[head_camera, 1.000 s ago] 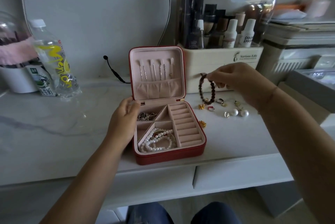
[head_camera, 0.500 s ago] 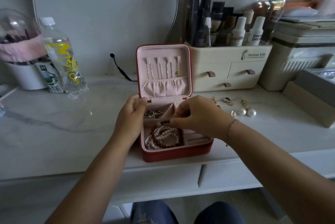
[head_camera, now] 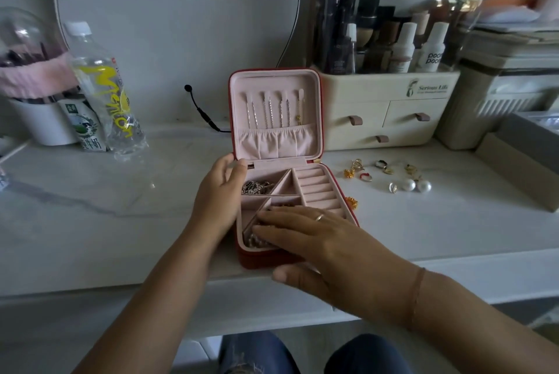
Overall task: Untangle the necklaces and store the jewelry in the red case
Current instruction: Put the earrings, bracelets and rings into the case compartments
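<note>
The red case (head_camera: 323,119) stands open on the white vanity top, its lid upright with several thin chains (head_camera: 273,110) hanging inside. My left hand (head_camera: 220,192) grips the case's left edge near the hinge. My right hand (head_camera: 308,237) lies flat with straight fingers over the front left compartment, pressing on the pearl strand (head_camera: 252,241) and the dark bead bracelet, mostly hidden beneath it. A small tangle of chain (head_camera: 257,187) sits in the back left compartment. The ring rolls (head_camera: 317,189) hold nothing.
Loose jewelry lies to the right of the case: gold earrings (head_camera: 354,168), rings (head_camera: 381,164), pearl earrings (head_camera: 414,185). A cosmetics organizer with drawers (head_camera: 390,113) stands behind. A water bottle (head_camera: 106,92) and a milk carton (head_camera: 84,128) stand at the left. A black cable (head_camera: 199,110) lies behind the case.
My right hand carried the dark bead bracelet from the right into the front left compartment, let it go, and now presses flat on it. My left hand stayed on the case.
</note>
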`<state>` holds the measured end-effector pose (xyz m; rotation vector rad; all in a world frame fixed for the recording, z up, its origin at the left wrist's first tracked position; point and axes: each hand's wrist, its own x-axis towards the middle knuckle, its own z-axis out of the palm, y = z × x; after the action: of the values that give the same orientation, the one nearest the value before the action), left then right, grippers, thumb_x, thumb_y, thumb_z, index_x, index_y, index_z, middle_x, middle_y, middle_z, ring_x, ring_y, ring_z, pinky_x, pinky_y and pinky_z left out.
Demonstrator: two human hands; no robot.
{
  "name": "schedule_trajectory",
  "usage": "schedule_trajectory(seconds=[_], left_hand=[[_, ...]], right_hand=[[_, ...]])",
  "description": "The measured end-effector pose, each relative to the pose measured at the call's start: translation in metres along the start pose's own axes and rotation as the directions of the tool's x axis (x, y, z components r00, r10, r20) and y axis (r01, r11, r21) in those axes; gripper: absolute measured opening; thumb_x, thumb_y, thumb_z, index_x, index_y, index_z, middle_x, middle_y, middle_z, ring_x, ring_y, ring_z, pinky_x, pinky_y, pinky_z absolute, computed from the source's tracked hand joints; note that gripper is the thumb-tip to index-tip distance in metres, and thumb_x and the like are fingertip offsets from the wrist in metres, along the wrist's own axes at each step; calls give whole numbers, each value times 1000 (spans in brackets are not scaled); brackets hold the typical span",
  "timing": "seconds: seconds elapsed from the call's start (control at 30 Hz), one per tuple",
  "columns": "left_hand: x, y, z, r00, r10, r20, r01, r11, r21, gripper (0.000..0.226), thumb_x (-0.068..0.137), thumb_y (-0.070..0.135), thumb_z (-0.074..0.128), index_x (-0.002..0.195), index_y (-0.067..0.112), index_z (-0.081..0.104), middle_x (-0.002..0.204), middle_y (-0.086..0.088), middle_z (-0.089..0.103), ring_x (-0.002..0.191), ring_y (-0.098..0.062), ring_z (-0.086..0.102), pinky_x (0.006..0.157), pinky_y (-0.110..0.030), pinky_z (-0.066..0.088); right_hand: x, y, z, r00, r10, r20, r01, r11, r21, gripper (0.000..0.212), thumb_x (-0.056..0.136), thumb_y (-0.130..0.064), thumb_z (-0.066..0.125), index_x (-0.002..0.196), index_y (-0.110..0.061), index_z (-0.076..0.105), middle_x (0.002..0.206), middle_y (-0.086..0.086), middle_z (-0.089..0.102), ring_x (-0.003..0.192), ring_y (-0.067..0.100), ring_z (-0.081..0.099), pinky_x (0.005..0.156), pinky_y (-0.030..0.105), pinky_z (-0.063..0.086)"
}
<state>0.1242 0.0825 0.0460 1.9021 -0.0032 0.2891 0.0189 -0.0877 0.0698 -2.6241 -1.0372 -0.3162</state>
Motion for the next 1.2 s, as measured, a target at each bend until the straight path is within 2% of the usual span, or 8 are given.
schedule_trajectory(seconds=[0.27,0.37,0.5,0.6,0.7,0.97,1.13,1.2], left_hand=[[1,-1,0,1000,18,7,-19,999,50,42,100,33,46,138,14,49,133,0,56,111,-5,48,91,-21,32],[5,-4,-2,999,-19,26,19,1000,8,43,97,40,49,132,16,54,129,0,60,115,-14,55,98,-31,40],[21,2,-2,999,-42,29,40,998,54,43,100,44,41,122,11,58,118,-2,61,108,-18,55,88,-30,38],[38,9,2,997,-66,37,66,998,2,53,99,55,32,115,14,62,115,-6,64,107,-23,58,90,-34,42],[52,17,7,986,-161,47,166,979,-118,64,97,61,29,124,14,63,122,-8,65,111,-25,61,99,-38,45],[57,8,6,968,-200,149,234,934,-268,59,92,67,35,99,21,72,97,-5,75,94,-21,69,94,-38,51],[60,3,7,971,-188,151,227,923,-312,57,92,65,37,95,20,73,94,-6,75,94,-22,70,97,-42,50],[62,1,7,966,-190,175,241,907,-347,58,92,65,38,95,20,74,96,-7,76,96,-24,70,98,-44,50]], right_hand=[[-5,-10,5,998,62,-7,-62,998,8,54,92,-55,37,127,-20,59,134,-5,56,122,11,52,110,20,25],[-5,-3,-9,990,73,-117,-40,966,257,37,94,-39,48,119,-17,64,126,-4,61,116,3,53,103,13,34],[-15,56,-32,766,521,-376,-395,844,363,15,89,-24,62,102,-23,69,96,-10,67,81,-3,58,69,4,42],[-16,91,-31,705,657,-266,-614,754,234,21,85,-33,66,100,-20,71,88,-8,65,73,-2,55,64,6,42],[-11,95,-23,735,668,-117,-647,742,174,24,82,-34,69,100,-18,72,87,-6,65,76,4,56,74,20,50],[-8,93,-15,778,622,-89,-609,781,138,10,84,-20,68,93,-19,73,85,-9,63,77,4,57,70,7,42],[4,90,-14,674,535,-509,-512,835,201,6,82,-16,71,86,-13,71,82,-1,65,72,12,59,68,24,51],[21,88,-18,716,434,-546,-405,896,181,5,80,-14,72,85,-13,72,81,-1,65,70,11,59,65,20,49]])
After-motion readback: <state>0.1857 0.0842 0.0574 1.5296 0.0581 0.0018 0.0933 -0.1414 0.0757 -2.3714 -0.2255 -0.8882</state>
